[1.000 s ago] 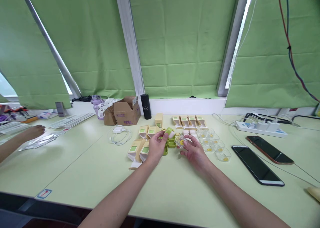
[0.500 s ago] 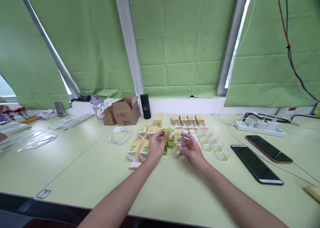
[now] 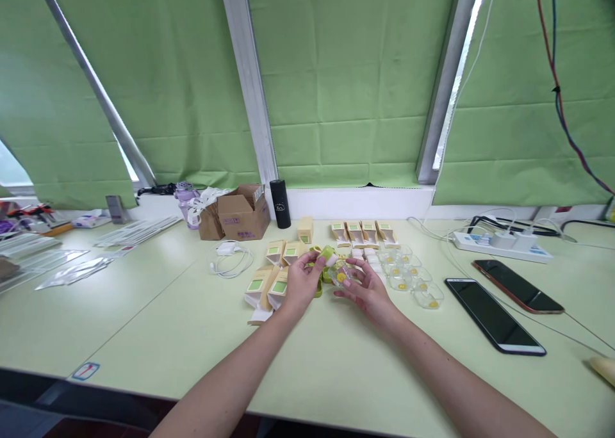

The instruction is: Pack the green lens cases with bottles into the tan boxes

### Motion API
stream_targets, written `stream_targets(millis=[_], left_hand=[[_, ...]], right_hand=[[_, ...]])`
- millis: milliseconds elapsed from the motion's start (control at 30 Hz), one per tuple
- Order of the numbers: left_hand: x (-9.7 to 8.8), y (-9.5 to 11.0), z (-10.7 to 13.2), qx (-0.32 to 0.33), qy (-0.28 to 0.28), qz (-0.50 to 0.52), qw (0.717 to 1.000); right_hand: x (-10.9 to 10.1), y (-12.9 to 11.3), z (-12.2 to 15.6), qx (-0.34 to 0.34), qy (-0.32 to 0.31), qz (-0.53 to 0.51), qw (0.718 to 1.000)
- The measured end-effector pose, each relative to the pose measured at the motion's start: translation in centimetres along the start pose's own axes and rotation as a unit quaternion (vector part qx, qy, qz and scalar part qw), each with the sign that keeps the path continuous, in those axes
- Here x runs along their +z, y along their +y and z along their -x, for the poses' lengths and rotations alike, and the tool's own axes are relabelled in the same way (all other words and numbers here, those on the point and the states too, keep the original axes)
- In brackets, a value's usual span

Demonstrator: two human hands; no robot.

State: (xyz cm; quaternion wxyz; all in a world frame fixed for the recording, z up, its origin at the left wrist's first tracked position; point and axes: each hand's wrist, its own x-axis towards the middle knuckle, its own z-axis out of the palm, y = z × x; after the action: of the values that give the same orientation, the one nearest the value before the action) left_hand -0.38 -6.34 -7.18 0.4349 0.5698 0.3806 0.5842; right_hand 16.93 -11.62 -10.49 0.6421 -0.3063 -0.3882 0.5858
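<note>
My left hand (image 3: 302, 284) is closed on a small green and white piece (image 3: 328, 254), pinched between thumb and fingers. Facing it, my right hand (image 3: 368, 289) grips a clear plastic case (image 3: 341, 275) with a yellow round sticker. The two held pieces are close together; whether they touch I cannot tell. Green pieces (image 3: 318, 289) lie partly hidden below my left fingers. Just beyond my right hand are small white blocks (image 3: 371, 256). More clear cases (image 3: 427, 295) with yellow stickers stand in a cluster to its right. Open cardboard boxes (image 3: 259, 284) with green labels lie left of my left hand.
More small boxes (image 3: 353, 233) stand in a row behind. A brown carton (image 3: 243, 217), a black bottle (image 3: 279, 204) and a white charger (image 3: 225, 249) are at back left. Two phones (image 3: 494, 316) and a power strip (image 3: 504, 244) lie at right.
The clear case in my right hand has tilted, and its yellow sticker now faces me more. My right fingers have shifted slightly. My left hand has barely moved.
</note>
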Motion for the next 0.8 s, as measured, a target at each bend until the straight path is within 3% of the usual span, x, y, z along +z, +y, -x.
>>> stream_targets(millis=[400, 800], left_hand=[[0.2, 0.2, 0.4, -0.003, -0.035, -0.002, 0.999], [0.5, 0.3, 0.6, -0.013, -0.042, 0.001, 0.999]], right_hand=[[-0.4, 0.9, -0.4, 0.005, -0.011, -0.008, 1.000], [0.7, -1.6, 0.5, 0.017, -0.018, -0.018, 1.000]])
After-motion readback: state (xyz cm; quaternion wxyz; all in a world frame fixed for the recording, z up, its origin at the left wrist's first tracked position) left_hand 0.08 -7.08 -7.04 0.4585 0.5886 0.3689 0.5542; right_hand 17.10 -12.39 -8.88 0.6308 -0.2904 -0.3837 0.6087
